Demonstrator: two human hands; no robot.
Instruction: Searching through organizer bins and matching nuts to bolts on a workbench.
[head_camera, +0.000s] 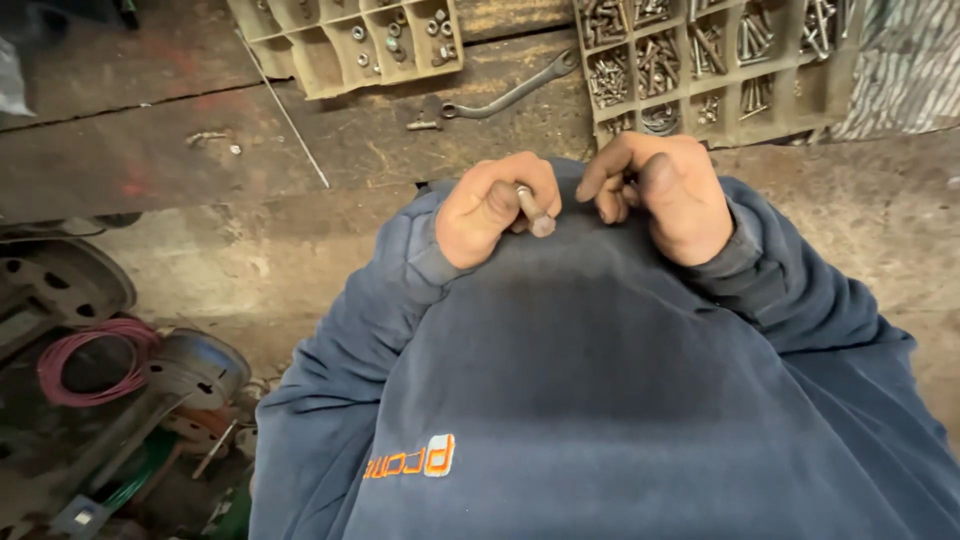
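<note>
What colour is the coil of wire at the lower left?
The coil of wire is pink, seen in the head view.

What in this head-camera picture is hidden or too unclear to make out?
- Whatever the right hand pinches: hidden by its curled fingers.
- The bolt in the left hand: its far end is covered by the fist.
- Screws in the compartment tray: too small to sort; the top edge cuts the tray off.
- The wrench: its size is unreadable.
</note>
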